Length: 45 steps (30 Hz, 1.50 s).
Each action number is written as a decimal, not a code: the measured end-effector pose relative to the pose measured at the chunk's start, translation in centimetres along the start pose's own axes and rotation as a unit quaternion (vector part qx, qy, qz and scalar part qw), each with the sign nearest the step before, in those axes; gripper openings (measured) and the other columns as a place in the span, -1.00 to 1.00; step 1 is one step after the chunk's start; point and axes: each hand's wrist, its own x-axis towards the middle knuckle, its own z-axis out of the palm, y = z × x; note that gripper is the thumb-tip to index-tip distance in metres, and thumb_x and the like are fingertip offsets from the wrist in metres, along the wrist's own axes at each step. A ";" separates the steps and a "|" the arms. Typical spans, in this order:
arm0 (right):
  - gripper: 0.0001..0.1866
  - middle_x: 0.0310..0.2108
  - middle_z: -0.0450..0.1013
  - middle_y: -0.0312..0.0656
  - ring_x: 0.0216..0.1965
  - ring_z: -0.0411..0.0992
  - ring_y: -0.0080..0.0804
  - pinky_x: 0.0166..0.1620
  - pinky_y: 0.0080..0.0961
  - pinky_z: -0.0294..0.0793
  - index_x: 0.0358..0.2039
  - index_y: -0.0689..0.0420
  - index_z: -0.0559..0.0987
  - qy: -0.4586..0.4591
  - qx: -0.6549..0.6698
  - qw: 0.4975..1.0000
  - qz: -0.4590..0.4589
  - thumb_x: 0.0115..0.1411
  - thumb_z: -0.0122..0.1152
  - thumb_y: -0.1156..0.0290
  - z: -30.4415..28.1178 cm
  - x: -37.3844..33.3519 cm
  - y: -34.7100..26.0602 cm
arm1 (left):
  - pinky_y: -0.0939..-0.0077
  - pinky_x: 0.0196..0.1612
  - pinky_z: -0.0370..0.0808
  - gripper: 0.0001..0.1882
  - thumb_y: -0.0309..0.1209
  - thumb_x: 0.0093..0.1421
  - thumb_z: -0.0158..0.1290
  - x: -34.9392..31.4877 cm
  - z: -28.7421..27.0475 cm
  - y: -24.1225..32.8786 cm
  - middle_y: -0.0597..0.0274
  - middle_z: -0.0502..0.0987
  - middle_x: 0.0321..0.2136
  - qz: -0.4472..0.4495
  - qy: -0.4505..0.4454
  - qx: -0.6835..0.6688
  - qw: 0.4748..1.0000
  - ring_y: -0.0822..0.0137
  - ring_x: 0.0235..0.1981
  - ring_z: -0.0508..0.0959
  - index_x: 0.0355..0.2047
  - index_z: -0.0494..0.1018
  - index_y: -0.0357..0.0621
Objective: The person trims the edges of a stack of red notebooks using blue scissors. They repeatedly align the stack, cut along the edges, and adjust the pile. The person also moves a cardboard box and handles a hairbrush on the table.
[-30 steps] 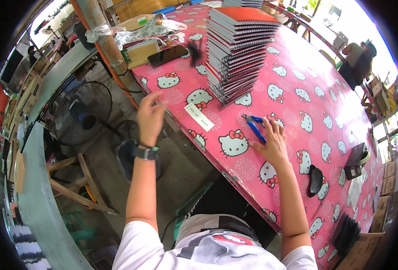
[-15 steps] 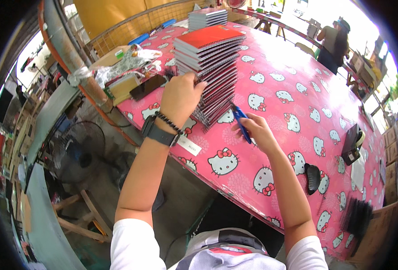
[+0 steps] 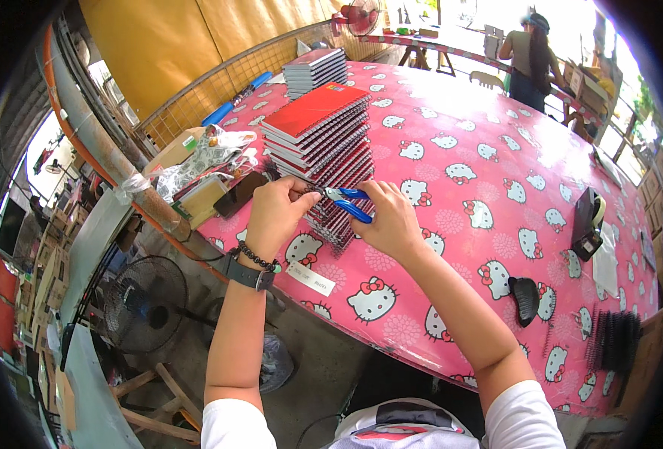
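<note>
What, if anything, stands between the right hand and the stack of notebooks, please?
Only the blue-handled pliers, which the right hand itself holds, pointing left across the near side of the notebook stack toward the left hand. No other obstacle is visible.

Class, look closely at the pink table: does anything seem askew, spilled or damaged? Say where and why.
The tall stack of red notebooks, behind the pliers in the right hand, looks askew: its edges are staggered, not flush, though the lens may exaggerate the slant. No spill or obvious damage shows on the table.
</note>
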 end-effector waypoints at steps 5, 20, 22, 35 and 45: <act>-0.54 -0.35 0.45 -0.04 -0.22 0.42 -0.09 -0.12 -0.21 0.38 -0.23 0.22 0.45 0.032 -0.012 0.999 -0.011 -0.20 0.30 0.34 -0.4 0.0 -0.2 | 0.61 -0.50 0.39 -0.78 -0.41 0.05 0.20 0.2 0.2 -0.5 0.23 0.53 -0.63 0.003 -0.001 -0.024 1.000 0.51 -0.60 0.46 -0.40 0.51 -0.36; -0.68 -0.42 0.46 -0.07 -0.29 0.47 -0.10 -0.18 -0.20 0.42 -0.39 0.20 0.47 -0.024 -0.040 0.999 0.019 -0.13 0.26 0.28 -1.0 0.3 0.7 | 0.53 -0.43 0.46 -0.77 -0.38 0.03 0.19 -0.3 -0.2 0.0 0.12 0.59 -0.59 -0.014 0.007 0.002 1.000 0.42 -0.56 0.57 -0.42 0.55 -0.35; -0.67 -0.39 0.47 -0.08 -0.23 0.45 -0.13 -0.14 -0.21 0.40 -0.37 0.19 0.46 -0.006 -0.057 0.998 -0.007 -0.14 0.26 0.28 -0.7 0.3 0.7 | 0.53 -0.42 0.46 -0.78 -0.39 0.03 0.18 -0.2 -0.1 -0.6 0.13 0.59 -0.59 -0.026 0.005 -0.021 0.999 0.42 -0.56 0.57 -0.42 0.55 -0.35; -0.67 -0.47 0.47 -0.07 -0.30 0.47 -0.12 -0.17 -0.21 0.42 -0.42 0.19 0.47 -0.103 -0.074 0.991 0.038 -0.16 0.28 0.26 -1.3 1.2 -0.1 | 0.67 -0.55 0.37 -0.81 -0.40 0.09 0.18 -0.3 0.5 -0.5 0.29 0.52 -0.61 -0.035 0.003 -0.035 0.999 0.58 -0.63 0.43 -0.44 0.49 -0.32; -0.64 -0.38 0.47 -0.09 -0.22 0.45 -0.13 -0.13 -0.21 0.40 -0.38 0.18 0.47 -0.059 -0.077 0.995 -0.017 -0.17 0.30 0.26 -0.7 0.5 1.1 | 0.67 -0.55 0.41 -0.79 -0.37 0.09 0.18 -0.6 0.2 -0.8 0.30 0.50 -0.61 -0.044 -0.005 -0.066 0.997 0.58 -0.63 0.44 -0.44 0.47 -0.31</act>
